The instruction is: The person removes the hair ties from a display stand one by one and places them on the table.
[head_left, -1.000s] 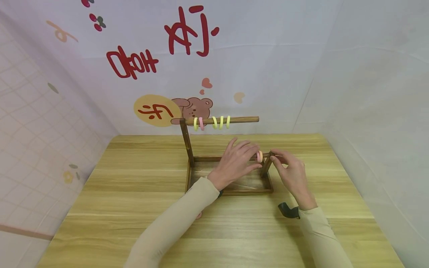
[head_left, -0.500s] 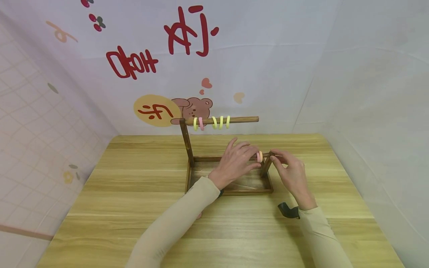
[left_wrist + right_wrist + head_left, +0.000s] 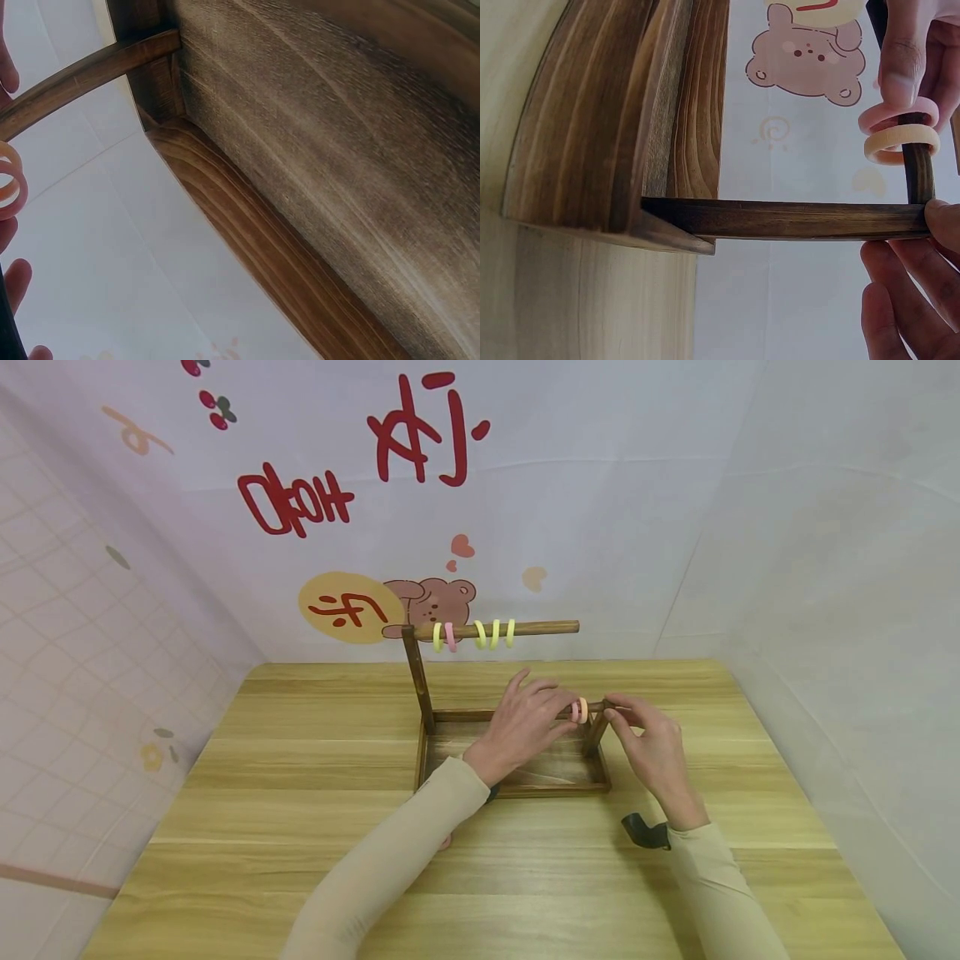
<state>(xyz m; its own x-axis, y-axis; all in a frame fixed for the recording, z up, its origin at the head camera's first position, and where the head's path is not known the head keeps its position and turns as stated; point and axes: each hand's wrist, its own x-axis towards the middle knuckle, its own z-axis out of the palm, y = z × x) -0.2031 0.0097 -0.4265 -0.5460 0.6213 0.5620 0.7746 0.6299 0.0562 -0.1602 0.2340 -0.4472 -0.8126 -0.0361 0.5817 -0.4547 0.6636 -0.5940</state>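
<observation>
A dark wooden rack (image 3: 555, 791) with a tray base and two bars stands on the table. Around its lower bar hang a pink hair tie (image 3: 870, 116) and, nearer the bar's right end, an orange hair tie (image 3: 901, 136). My left hand (image 3: 528, 718) reaches over the tray and pinches the pink one, thumb against its edge in the right wrist view. With thumb and fingers, my right hand (image 3: 652, 739) grips the corner where the lower bar meets its short post (image 3: 795, 220). Several yellow hair ties (image 3: 495, 635) and another pink hair tie (image 3: 451, 637) hang on the upper bar.
The upper bar (image 3: 555, 627) runs behind the hands, its right end free. A pink thing (image 3: 446, 842) shows partly from under the left sleeve on the wooden table (image 3: 540, 893). A printed white cloth (image 3: 600, 527) hangs behind the table.
The pink hair tie on the lower bar has shifted slightly left with my left hand, and a small gap shows between it and the orange one. My right hand has stayed put.
</observation>
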